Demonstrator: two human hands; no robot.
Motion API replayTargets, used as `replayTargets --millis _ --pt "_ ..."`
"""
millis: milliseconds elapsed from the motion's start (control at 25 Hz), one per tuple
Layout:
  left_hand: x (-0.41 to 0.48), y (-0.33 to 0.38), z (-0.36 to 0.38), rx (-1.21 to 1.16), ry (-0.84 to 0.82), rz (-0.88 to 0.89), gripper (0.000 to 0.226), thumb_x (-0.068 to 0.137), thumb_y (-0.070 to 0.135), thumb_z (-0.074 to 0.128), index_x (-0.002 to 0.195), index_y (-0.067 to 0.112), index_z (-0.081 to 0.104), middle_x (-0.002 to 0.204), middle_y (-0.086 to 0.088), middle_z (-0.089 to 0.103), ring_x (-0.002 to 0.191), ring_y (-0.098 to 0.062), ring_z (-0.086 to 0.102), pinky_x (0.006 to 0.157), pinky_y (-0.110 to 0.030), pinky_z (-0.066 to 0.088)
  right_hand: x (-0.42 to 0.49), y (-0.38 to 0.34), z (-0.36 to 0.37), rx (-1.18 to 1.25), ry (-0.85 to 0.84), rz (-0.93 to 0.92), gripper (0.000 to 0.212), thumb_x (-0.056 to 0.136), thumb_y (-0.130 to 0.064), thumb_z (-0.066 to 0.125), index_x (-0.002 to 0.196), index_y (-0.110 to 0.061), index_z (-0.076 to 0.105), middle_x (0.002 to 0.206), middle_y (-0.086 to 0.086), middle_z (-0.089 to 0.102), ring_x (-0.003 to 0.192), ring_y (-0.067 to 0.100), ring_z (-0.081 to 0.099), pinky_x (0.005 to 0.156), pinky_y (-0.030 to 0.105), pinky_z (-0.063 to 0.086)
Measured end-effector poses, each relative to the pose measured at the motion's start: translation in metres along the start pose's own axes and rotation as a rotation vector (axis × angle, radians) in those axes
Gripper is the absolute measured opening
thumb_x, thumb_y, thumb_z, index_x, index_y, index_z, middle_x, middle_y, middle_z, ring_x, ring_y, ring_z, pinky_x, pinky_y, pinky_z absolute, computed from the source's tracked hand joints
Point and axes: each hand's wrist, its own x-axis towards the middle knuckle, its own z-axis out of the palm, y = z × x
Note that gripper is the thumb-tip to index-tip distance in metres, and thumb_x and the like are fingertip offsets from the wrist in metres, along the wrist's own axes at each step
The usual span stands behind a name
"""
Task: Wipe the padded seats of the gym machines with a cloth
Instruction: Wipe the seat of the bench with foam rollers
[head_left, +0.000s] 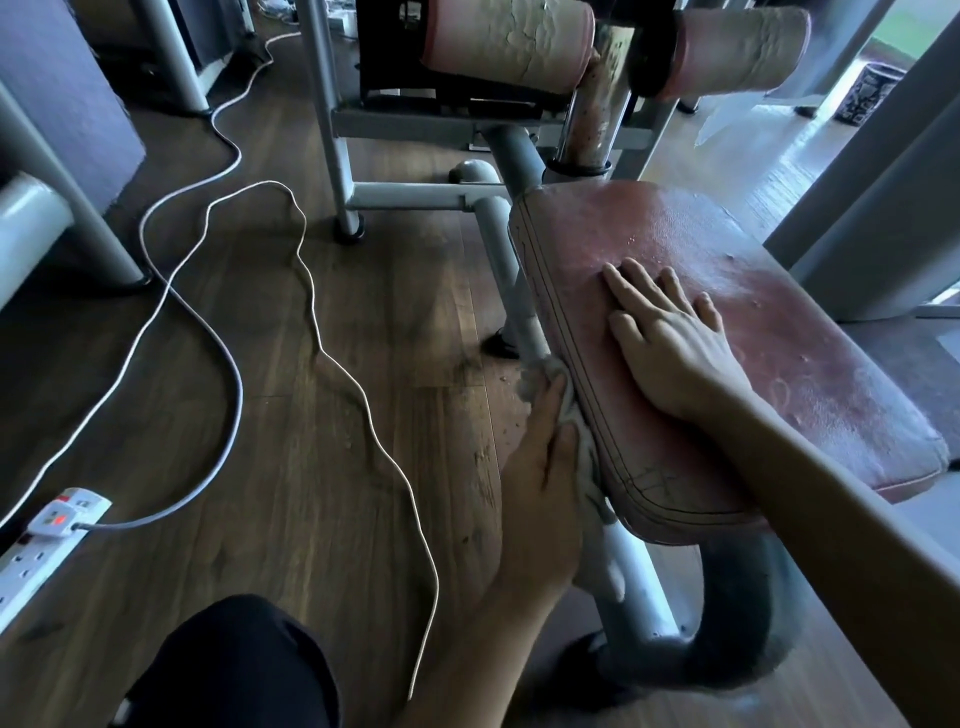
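A worn red padded seat (769, 332) of a gym machine fills the right half of the head view, its top flaking and speckled. My right hand (670, 343) lies flat on top of the seat, fingers straight and spread. My left hand (540, 478) presses a pale cloth (582, 447) against the seat's left side wall, fingers extended along it. Most of the cloth is hidden between my palm and the padding; a bunched end shows above my fingertips.
Grey steel frame tubes (498, 244) run under and beside the seat. Two cracked roller pads (509, 41) sit at the top. White cables (228, 364) snake across the wooden floor to a power strip (47, 535) at the lower left. My dark-clothed knee (234, 670) is at the bottom.
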Motion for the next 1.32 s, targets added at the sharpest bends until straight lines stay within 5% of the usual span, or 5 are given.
replayTargets --millis 480,760,960,1160,1320 --pt "0.000 -0.010 0.000 -0.041 0.004 0.015 0.043 0.108 0.014 0.040 0.149 0.023 0.046 0.155 0.014 0.044 0.145 0.000 0.035 0.124 -0.036 0.026 -0.001 -0.003 -0.002 0.024 0.020 -0.007 0.054 0.105 -0.040 0.026 0.158 -0.043 0.016 0.167 -0.018 0.007 0.156 0.016 -0.001 0.125 0.048 0.001" --pt "0.064 0.007 -0.006 0.130 0.045 0.062 0.043 0.108 0.013 0.041 0.151 0.018 0.043 0.150 0.019 0.039 0.131 0.018 0.036 0.113 -0.005 0.025 0.037 -0.009 -0.018 0.111 0.046 0.031 0.028 0.100 -0.040 0.041 0.124 -0.043 0.053 0.144 -0.006 0.043 0.131 0.025 0.033 0.105 0.053 0.027" --pt "0.144 0.012 -0.017 0.174 0.057 0.051 0.043 0.109 0.022 0.039 0.152 0.017 0.043 0.154 0.005 0.045 0.134 0.005 0.037 0.121 -0.026 0.028 0.058 -0.014 0.002 0.010 0.038 -0.020 0.051 0.106 -0.041 0.027 0.156 -0.046 0.020 0.168 -0.011 0.011 0.154 0.019 0.004 0.122 0.055 0.004" --pt "0.076 0.004 -0.003 0.049 0.092 0.021 0.038 0.108 0.017 0.041 0.145 0.021 0.051 0.127 0.037 0.045 0.111 0.037 0.037 0.095 0.006 0.027 0.064 -0.012 0.005 0.004 0.024 0.005 0.053 0.105 -0.041 0.024 0.156 -0.050 0.012 0.168 -0.012 0.002 0.156 0.018 -0.004 0.124 0.054 -0.002" --pt "0.099 -0.003 -0.002 0.084 0.085 0.036 0.041 0.108 0.014 0.040 0.148 0.016 0.047 0.142 0.029 0.042 0.117 0.036 0.032 0.101 0.005 0.024 0.062 -0.013 0.007 0.006 0.035 0.013 0.054 0.105 -0.041 0.025 0.156 -0.051 0.011 0.168 -0.013 0.001 0.155 0.016 -0.006 0.124 0.052 -0.004"
